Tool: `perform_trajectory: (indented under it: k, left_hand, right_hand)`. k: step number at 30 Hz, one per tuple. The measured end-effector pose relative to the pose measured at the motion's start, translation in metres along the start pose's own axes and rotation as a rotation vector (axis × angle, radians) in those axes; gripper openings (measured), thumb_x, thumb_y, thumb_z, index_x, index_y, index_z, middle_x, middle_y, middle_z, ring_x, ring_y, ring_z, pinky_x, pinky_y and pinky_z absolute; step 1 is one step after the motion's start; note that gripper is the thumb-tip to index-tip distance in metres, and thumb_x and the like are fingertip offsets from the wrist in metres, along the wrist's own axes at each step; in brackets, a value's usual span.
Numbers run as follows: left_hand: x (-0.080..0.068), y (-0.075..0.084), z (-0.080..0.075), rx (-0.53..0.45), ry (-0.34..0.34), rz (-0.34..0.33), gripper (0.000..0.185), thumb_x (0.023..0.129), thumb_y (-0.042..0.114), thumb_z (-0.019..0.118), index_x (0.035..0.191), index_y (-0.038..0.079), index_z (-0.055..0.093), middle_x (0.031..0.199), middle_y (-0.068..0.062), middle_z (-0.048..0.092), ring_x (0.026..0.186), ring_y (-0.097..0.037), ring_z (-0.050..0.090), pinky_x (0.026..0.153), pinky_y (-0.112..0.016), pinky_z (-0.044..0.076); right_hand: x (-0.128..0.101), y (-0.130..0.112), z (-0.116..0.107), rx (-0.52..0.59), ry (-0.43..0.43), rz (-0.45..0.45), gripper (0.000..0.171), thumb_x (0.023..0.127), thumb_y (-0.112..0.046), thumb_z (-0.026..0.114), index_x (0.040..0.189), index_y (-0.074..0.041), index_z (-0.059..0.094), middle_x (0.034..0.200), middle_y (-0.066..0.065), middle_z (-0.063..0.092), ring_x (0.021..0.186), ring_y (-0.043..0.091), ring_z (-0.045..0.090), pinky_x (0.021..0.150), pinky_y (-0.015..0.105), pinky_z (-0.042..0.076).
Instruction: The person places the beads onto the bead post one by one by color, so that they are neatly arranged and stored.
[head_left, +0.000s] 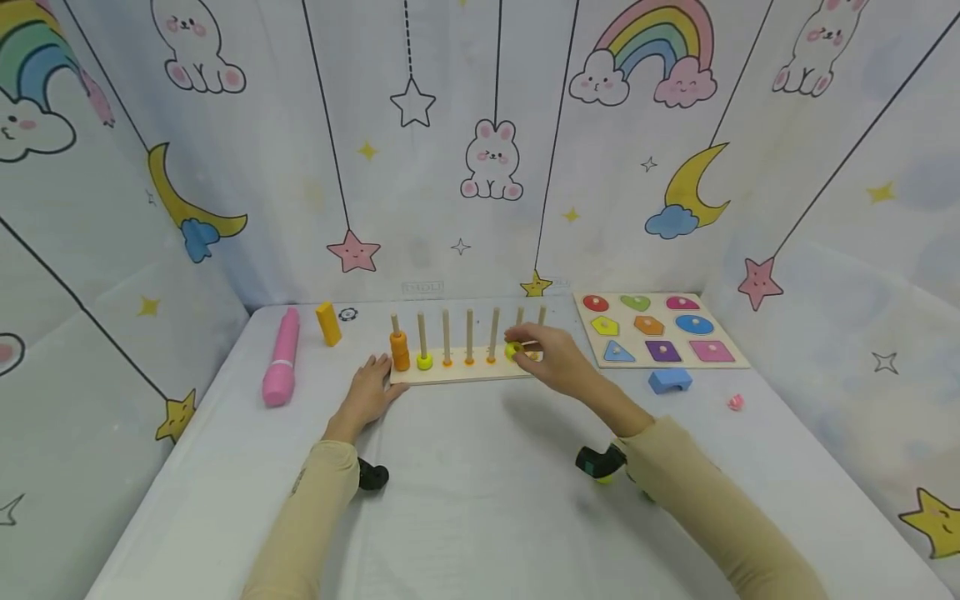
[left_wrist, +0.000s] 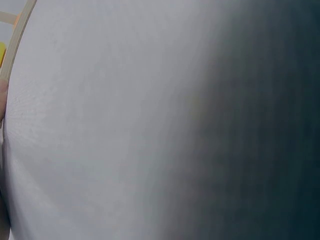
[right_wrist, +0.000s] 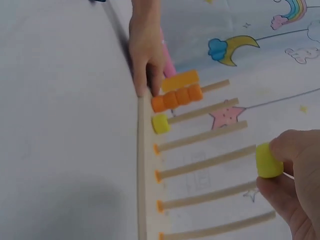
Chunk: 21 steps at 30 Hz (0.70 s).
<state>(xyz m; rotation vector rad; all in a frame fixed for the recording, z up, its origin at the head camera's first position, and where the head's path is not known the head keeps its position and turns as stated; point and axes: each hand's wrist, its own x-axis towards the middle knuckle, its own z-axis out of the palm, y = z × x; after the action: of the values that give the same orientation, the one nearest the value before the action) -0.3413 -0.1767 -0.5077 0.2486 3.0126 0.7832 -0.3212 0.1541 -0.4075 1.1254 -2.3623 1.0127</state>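
Observation:
A wooden peg board (head_left: 450,375) with a row of upright pegs stands toward the back of the table. Several orange beads (head_left: 400,352) are stacked on its leftmost peg, and one yellow bead (head_left: 424,362) sits at the foot of the second. My left hand (head_left: 367,393) holds the board's left end between thumb and fingers. Near the pegs at the board's right, my right hand (head_left: 558,358) pinches another yellow bead (right_wrist: 269,161) between thumb and fingers. In the right wrist view that bead is off the pegs, close to the peg tips. The left wrist view shows mostly blurred tabletop.
A pink microphone-shaped toy (head_left: 281,358) and an orange block (head_left: 327,323) are at the left. At the right lie a shape puzzle board (head_left: 588,333), a blue arch block (head_left: 670,381) and a small pink piece (head_left: 735,402). A patterned curtain (head_left: 450,192) surrounds the table's back.

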Motion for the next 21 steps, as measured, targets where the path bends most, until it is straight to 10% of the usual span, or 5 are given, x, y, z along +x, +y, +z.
perform_trajectory:
  k: [11,21]
  left_hand:
    - [0.001,-0.001,0.001,-0.004,0.007,-0.004,0.072,0.094,0.039,0.056,0.144,-0.006,0.029,0.151,-0.022,0.023,0.141,-0.039,0.010,0.115,-0.051,0.007]
    - [0.001,0.001,0.000,-0.027,-0.012,-0.022,0.071,0.094,0.039,0.056,0.144,-0.005,0.030,0.152,-0.021,0.023,0.141,-0.037,0.009,0.115,-0.051,0.007]
  right_hand:
    - [0.077,-0.009,0.039,0.055,0.076,-0.064,0.032,0.083,0.006,0.066,0.114,0.007,0.057,0.108,0.015,0.066,0.098,0.020,0.064,0.082,0.018,0.052]
    - [0.121,-0.016,0.080,0.041,-0.034,0.019,0.032,0.090,0.000,0.061,0.120,0.005,0.055,0.115,0.015,0.063,0.102,0.019,0.063,0.086,0.016,0.049]
